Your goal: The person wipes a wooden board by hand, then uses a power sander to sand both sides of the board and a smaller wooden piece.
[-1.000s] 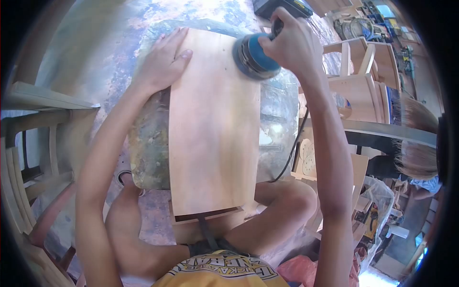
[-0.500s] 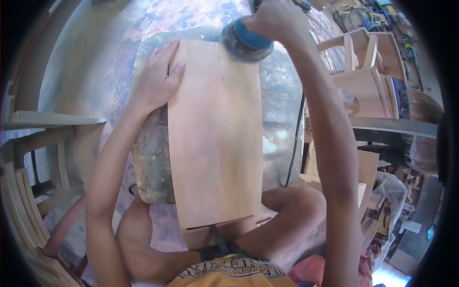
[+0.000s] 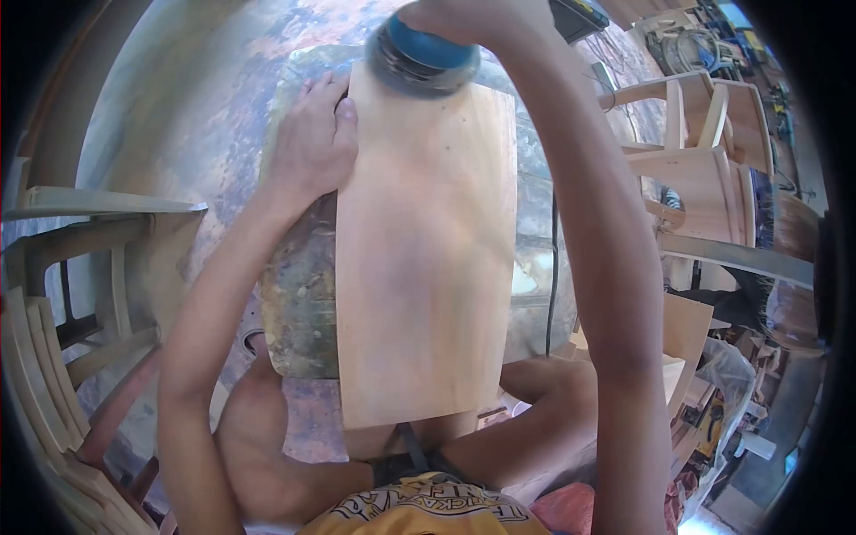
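A long pale wooden board (image 3: 423,267) lies lengthwise in front of me on a worn, paint-stained work surface (image 3: 299,285). My left hand (image 3: 316,134) rests at the board's upper left edge, fingers stretched forward and thumb on the wood. At the far end, my right hand (image 3: 468,18) is wrapped round the top of a blue power sander (image 3: 423,53), which sits on the board's far edge and is blurred. The near end of the board is above my lap.
Wooden chair frames (image 3: 695,169) stand at the right, above wood pieces and a clear plastic bag (image 3: 727,383). More wooden frames (image 3: 53,357) are stacked at the left. A black cable (image 3: 553,267) runs down the surface's right side.
The sander and my right hand have moved left along the board's far end. The board appears slightly further right in view, and my left hand stays at its left edge.
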Demonstrator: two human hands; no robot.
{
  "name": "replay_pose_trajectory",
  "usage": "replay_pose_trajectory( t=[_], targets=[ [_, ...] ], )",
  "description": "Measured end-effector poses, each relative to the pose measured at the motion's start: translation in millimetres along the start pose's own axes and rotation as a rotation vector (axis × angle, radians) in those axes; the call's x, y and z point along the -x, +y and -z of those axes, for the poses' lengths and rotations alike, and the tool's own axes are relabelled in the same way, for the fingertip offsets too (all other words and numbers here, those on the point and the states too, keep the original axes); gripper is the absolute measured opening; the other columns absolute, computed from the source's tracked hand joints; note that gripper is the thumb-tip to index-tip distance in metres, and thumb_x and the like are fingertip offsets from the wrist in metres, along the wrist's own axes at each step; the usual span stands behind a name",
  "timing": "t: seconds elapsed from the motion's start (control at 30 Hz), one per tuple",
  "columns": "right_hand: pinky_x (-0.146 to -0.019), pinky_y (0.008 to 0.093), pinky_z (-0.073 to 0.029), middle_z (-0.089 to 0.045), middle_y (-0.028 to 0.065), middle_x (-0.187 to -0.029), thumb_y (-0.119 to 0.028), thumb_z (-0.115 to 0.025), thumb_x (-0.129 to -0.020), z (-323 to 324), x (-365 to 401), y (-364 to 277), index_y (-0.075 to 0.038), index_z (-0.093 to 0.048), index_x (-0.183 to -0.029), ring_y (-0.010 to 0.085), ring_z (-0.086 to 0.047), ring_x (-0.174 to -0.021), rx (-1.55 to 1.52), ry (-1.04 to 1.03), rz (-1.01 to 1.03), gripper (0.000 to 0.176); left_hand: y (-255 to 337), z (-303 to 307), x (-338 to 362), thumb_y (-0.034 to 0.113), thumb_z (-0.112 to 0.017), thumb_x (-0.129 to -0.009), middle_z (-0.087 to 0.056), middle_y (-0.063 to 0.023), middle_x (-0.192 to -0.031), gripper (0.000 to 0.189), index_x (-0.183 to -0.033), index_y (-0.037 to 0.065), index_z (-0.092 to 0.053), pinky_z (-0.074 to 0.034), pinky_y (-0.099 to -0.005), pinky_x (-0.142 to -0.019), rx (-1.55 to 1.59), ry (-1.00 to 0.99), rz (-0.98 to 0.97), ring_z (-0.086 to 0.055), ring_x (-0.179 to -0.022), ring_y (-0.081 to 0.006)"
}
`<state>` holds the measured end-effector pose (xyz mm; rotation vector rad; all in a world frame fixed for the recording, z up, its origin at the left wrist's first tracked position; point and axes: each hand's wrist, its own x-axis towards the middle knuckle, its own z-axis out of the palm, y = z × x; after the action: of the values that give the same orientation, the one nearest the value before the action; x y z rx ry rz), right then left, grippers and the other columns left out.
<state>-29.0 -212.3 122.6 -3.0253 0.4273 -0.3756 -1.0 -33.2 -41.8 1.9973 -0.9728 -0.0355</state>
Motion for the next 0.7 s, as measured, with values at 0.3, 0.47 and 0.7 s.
replay_pose_trajectory(
  t=[0.3, 0.47, 0.7],
  targets=[
    [-0.085, 0.0472, -0.056, -0.074, 0.0184, -0.105, -0.020, -0.069, -0.076, 15, 16, -5, -0.010, -0.069, -0.104, 0.0382, -0.070, -0.103, -0.012, 0.010, 0.025, 0.030, -2, -1, 1, 0.016, -0.056, -0.096, -0.055, -0.0350, -0.140, 0.050, -0.139, -0.008, -0.054, -0.039, -0.0471, -0.117, 0.098, 0.333, -0.024, -0.050, -0.137, -0.0468],
    [-0.079, 0.0494, -0.055, -0.073, 0.0208, -0.099, -0.022, -0.071, -0.075, 27, 44, 33, -0.011, -0.068, -0.102, 0.0398, -0.070, -0.098, 0.121, -0.102, -0.183, 0.030, 0, -2, 3, 0.020, -0.057, -0.099, -0.054, -0.0245, -0.149, 0.053, -0.147, -0.001, -0.052, -0.039, -0.0417, -0.116, 0.059, 0.172, -0.411, -0.051, -0.140, -0.0378],
    [-0.076, 0.0525, -0.052, -0.064, 0.0225, -0.096, -0.020, -0.077, -0.073, 42, 137, 4, -0.009, -0.067, -0.100, 0.0425, -0.067, -0.088, 0.073, 0.054, -0.004, 0.030, -5, -6, -3, 0.021, -0.055, -0.098, -0.055, -0.0297, -0.144, 0.051, -0.144, -0.002, -0.054, -0.041, -0.0464, -0.115, 0.067, 0.189, -0.263, -0.052, -0.137, -0.0436]
  ],
)
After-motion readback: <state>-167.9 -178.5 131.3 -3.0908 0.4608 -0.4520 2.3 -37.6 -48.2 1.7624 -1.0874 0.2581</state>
